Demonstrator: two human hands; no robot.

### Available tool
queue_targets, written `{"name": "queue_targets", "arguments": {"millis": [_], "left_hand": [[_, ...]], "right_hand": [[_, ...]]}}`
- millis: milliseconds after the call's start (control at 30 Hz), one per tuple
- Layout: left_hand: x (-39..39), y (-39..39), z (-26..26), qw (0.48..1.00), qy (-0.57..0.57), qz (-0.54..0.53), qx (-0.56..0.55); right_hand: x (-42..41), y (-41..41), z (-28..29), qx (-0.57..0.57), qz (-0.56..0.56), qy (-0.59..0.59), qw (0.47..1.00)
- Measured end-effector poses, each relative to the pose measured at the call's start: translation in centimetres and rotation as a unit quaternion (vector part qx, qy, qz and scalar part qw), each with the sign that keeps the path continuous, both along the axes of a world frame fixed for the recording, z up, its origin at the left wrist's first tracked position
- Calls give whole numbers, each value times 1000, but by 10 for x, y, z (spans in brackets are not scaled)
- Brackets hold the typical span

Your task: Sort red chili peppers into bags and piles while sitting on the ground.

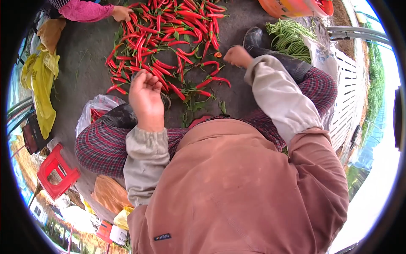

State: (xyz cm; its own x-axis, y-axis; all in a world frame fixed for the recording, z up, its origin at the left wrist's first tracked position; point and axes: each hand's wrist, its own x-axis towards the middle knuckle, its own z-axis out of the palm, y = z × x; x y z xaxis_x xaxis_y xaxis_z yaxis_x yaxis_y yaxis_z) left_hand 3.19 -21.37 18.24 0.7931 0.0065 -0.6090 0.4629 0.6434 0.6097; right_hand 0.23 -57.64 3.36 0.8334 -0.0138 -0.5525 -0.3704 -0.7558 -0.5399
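Many long red chili peppers [165,35] with green stems lie in a loose pile on the dark ground before me, green leaves among them. My left hand [147,95] is over the pile's near left edge, palm up and fingers curled; whether it holds anything cannot be told. To the right of the pile is my right hand [238,57], its fingers bent, near a small orange-red pepper piece [217,55]; its grip is unclear. A clear plastic bag [84,116] with red peppers inside stands by my left boot [119,116].
Green long beans [290,39] lie beyond my right boot [253,38]. An orange bucket [279,9] stands at the upper right. Another person's hand [122,13] touches the pile's far left. A yellow bag [42,89] and a red plastic stool [52,187] are at left.
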Motion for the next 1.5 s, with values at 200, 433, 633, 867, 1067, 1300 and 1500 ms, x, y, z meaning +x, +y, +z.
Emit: {"name": "queue_targets", "arguments": {"millis": [200,433,633,867,1067,1300,1500], "left_hand": [[-8,15,10,995,-6,85,57],[-39,-51,2,961,101,-255,24],[-30,-54,21,950,79,-296,-60],[-20,-42,22,972,94,-211,-33],[-19,-40,27,970,108,-210,-57],[-23,-37,26,972,96,-200,-77],[-24,-40,27,972,94,-204,-68]], "right_hand": [[-12,96,-36,-94,83,-6,992],[17,175,-54,-51,66,-212,974],[33,247,-64,-63,179,-180,965],[62,276,-65,-92,415,-117,897],[69,241,-62,-161,341,-118,919],[31,126,-38,-243,287,-75,924],[25,135,-30,-149,293,-105,939]]}}
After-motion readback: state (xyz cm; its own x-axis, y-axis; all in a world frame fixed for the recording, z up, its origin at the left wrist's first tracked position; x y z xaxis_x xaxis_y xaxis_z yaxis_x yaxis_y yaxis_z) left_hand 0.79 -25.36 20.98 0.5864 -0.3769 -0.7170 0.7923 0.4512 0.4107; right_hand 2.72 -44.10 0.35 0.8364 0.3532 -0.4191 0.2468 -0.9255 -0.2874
